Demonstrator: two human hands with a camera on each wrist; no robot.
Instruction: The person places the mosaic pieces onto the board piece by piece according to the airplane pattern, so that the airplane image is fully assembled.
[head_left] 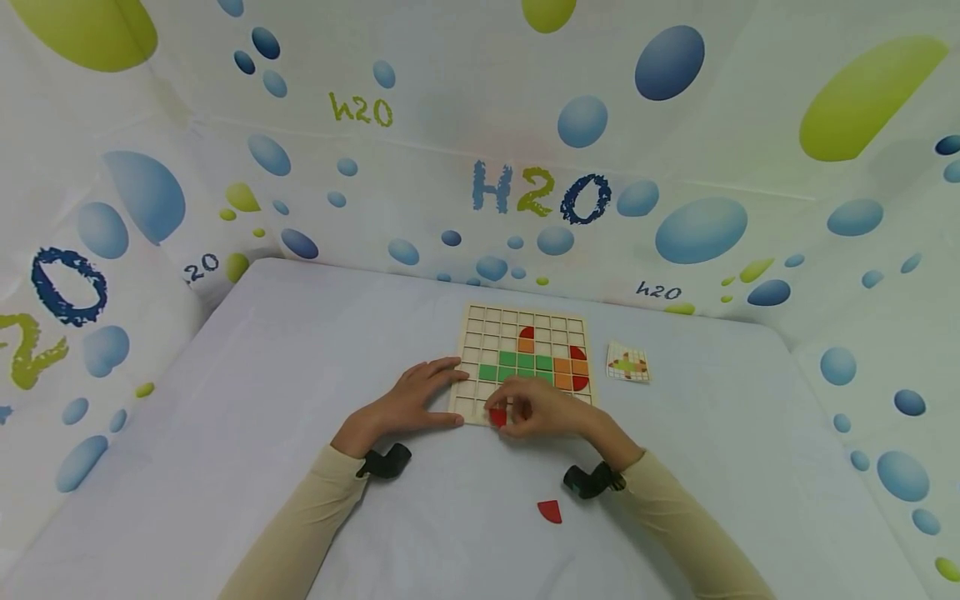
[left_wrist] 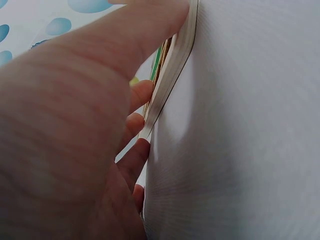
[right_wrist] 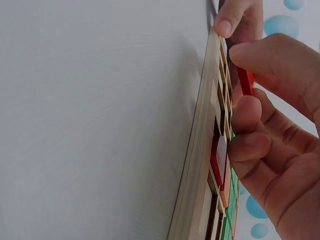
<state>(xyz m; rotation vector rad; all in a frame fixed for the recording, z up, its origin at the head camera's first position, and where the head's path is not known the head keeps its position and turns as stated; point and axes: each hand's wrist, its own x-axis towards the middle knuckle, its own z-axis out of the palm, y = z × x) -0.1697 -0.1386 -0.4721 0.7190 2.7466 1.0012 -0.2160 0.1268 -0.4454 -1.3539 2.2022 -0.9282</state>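
Note:
My right hand [head_left: 546,408] is over the front part of a wooden grid board [head_left: 487,329], pinching a red quarter-circle piece [right_wrist: 245,81] between thumb and fingers just above the cells. Another red piece [right_wrist: 217,157] sits in the board's front row, beneath that hand. At the board's left edge rests my left hand [head_left: 412,396], fingers extended and thumb by the near corner. Green square pieces [head_left: 507,359], orange squares [head_left: 562,365] and red quarter-circles [head_left: 527,332] fill several cells. The right hand hides part of the front rows.
A small pattern card [head_left: 628,363] lies right of the board, showing a coloured figure. One loose red quarter-circle [head_left: 550,511] is on the white tabletop [head_left: 315,333], nearer the body. Behind stands a white printed backdrop [head_left: 427,192] with blue and green spots.

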